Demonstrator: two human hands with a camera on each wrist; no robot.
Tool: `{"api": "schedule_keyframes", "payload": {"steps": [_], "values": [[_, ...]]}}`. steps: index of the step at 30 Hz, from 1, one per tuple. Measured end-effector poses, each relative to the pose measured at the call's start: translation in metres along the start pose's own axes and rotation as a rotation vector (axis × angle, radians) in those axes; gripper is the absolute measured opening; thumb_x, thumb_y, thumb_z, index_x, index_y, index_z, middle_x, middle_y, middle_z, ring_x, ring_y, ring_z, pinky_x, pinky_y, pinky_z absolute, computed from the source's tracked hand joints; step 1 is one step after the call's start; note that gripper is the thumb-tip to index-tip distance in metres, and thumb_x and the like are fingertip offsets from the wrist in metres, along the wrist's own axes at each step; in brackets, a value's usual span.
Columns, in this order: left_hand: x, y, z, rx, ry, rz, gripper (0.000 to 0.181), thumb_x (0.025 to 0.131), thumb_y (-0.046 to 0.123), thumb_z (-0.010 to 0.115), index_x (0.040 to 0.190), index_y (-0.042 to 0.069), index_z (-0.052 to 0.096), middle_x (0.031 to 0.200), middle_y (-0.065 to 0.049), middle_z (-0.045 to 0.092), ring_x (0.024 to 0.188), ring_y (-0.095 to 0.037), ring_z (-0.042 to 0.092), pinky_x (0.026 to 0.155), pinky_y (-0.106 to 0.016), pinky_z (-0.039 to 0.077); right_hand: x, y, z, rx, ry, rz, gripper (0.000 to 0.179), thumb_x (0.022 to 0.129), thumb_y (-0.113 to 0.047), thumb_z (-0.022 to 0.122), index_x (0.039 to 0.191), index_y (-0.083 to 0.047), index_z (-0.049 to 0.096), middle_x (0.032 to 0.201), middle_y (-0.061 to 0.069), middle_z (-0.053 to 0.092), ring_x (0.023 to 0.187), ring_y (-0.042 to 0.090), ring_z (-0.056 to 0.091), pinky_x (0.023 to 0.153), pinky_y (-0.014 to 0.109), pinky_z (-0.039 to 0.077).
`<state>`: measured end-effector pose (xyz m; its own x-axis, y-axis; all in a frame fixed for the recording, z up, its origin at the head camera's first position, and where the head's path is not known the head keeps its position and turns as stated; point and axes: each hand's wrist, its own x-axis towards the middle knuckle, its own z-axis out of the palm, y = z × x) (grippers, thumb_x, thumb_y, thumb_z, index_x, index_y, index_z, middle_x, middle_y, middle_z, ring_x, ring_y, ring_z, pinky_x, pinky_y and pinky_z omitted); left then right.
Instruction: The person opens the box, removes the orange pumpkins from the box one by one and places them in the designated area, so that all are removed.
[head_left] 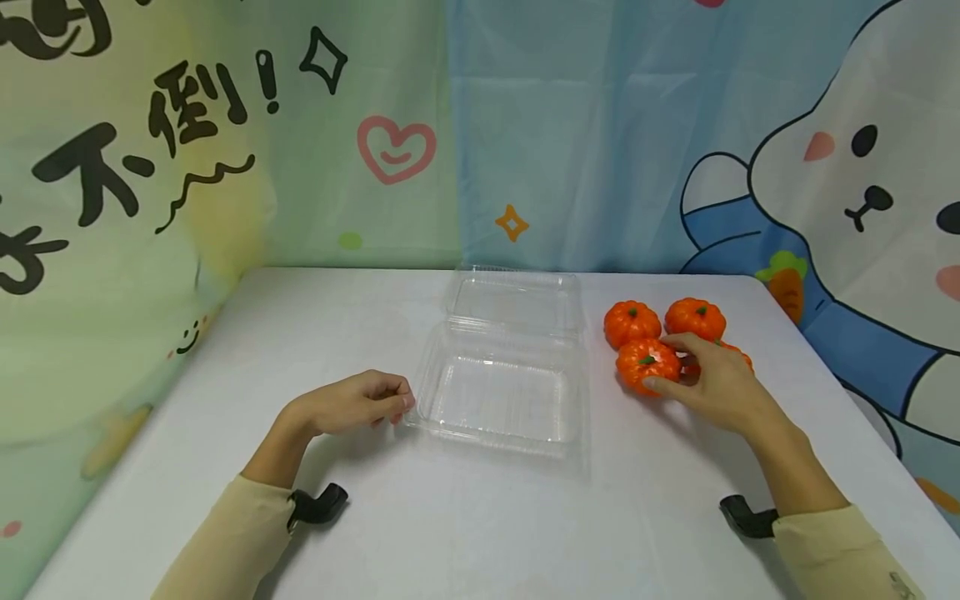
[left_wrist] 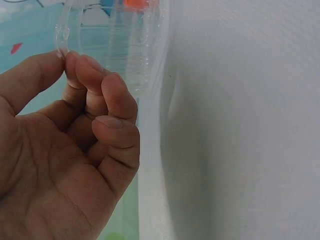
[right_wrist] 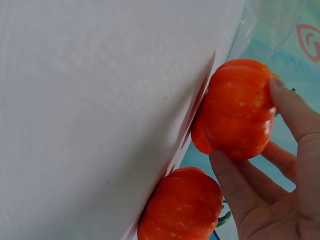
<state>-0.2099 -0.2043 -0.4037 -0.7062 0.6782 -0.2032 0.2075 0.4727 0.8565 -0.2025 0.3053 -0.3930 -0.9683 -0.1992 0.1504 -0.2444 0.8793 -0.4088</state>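
Observation:
A clear plastic clamshell box [head_left: 498,392] lies opened out on the table, its lid [head_left: 513,302] folded back toward the wall. At the box's left edge, my left hand [head_left: 367,400] pinches the rim between thumb and fingertips; the left wrist view shows this pinch on the clear box [left_wrist: 112,30]. My right hand [head_left: 708,375] holds a small orange toy pumpkin [head_left: 647,365], thumb on one side and fingers on the other. In the right wrist view this pumpkin [right_wrist: 237,107] sits between the fingers, close to the tabletop.
Two more orange pumpkins, one at the back left [head_left: 632,323] and one at the back right [head_left: 695,317], stand behind the held one. Another [head_left: 738,354] is partly hidden by my right hand. A printed cloth [head_left: 570,133] hangs behind the white table [head_left: 517,533].

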Motion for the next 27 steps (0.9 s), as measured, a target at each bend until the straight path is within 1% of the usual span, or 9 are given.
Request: {"api": "schedule_keyframes", "payload": {"steps": [6, 10, 16, 18, 21, 24, 27], "values": [[-0.0008, -0.0002, 0.0009, -0.015, -0.006, -0.016, 0.019, 0.106, 0.018, 0.052, 0.098, 0.006, 0.064, 0.087, -0.007, 0.059, 0.076, -0.017, 0.049, 0.068, -0.025, 0.044, -0.0009, 0.0015, -0.0003, -0.001, -0.021, 0.001, 0.074, 0.089, -0.044, 0.079, 0.140, 0.002, 0.054, 0.137, 0.031, 0.052, 0.111, 0.045, 0.059, 0.093, 0.063, 0.051], [-0.0018, 0.0000, 0.0014, -0.015, -0.006, -0.023, 0.018, 0.105, 0.018, 0.052, 0.098, 0.006, 0.064, 0.087, -0.008, 0.059, 0.077, -0.017, 0.049, 0.068, -0.025, 0.044, -0.0020, 0.0000, -0.0002, -0.013, -0.047, 0.019, 0.075, 0.089, -0.046, 0.078, 0.140, 0.003, 0.054, 0.137, 0.032, 0.054, 0.111, 0.045, 0.058, 0.093, 0.064, 0.050], [-0.0035, 0.0012, 0.0018, -0.022, -0.008, -0.025, 0.020, 0.105, 0.018, 0.052, 0.099, 0.002, 0.063, 0.087, -0.009, 0.059, 0.076, -0.017, 0.048, 0.068, -0.025, 0.043, -0.0034, -0.0014, 0.0009, -0.014, -0.073, 0.052, 0.076, 0.091, -0.050, 0.075, 0.142, 0.002, 0.053, 0.129, 0.030, 0.061, 0.108, 0.042, 0.060, 0.091, 0.063, 0.050], [-0.0041, 0.0015, 0.0025, -0.023, -0.009, -0.022, 0.023, 0.105, 0.019, 0.052, 0.098, 0.001, 0.062, 0.087, -0.010, 0.059, 0.076, -0.018, 0.048, 0.068, -0.026, 0.043, -0.0042, -0.0009, 0.0016, -0.022, -0.071, 0.048, 0.074, 0.092, -0.050, 0.074, 0.141, 0.002, 0.054, 0.125, 0.029, 0.063, 0.105, 0.040, 0.060, 0.089, 0.061, 0.051], [-0.0040, 0.0002, 0.0040, -0.015, -0.003, -0.035, 0.031, 0.108, 0.026, 0.050, 0.093, 0.001, 0.063, 0.086, -0.010, 0.059, 0.076, -0.020, 0.049, 0.069, -0.027, 0.042, -0.0056, 0.0000, 0.0024, -0.039, -0.059, 0.021, 0.071, 0.092, -0.046, 0.074, 0.139, 0.004, 0.056, 0.128, 0.029, 0.060, 0.104, 0.039, 0.058, 0.088, 0.060, 0.052], [-0.0030, -0.0023, 0.0049, -0.005, 0.005, -0.034, 0.039, 0.110, 0.032, 0.046, 0.090, 0.001, 0.062, 0.085, -0.009, 0.059, 0.075, -0.021, 0.050, 0.069, -0.028, 0.043, -0.0069, 0.0011, 0.0027, -0.056, -0.032, -0.013, 0.067, 0.092, -0.041, 0.076, 0.136, 0.006, 0.058, 0.128, 0.029, 0.057, 0.101, 0.038, 0.059, 0.086, 0.058, 0.054], [-0.0038, -0.0028, 0.0042, -0.005, 0.010, -0.029, 0.042, 0.111, 0.033, 0.044, 0.091, 0.001, 0.062, 0.085, -0.007, 0.059, 0.076, -0.022, 0.052, 0.070, -0.030, 0.045, -0.0083, 0.0005, 0.0036, -0.061, -0.003, -0.035, 0.065, 0.092, -0.040, 0.076, 0.136, 0.004, 0.059, 0.127, 0.027, 0.057, 0.097, 0.037, 0.060, 0.083, 0.056, 0.055]]}}
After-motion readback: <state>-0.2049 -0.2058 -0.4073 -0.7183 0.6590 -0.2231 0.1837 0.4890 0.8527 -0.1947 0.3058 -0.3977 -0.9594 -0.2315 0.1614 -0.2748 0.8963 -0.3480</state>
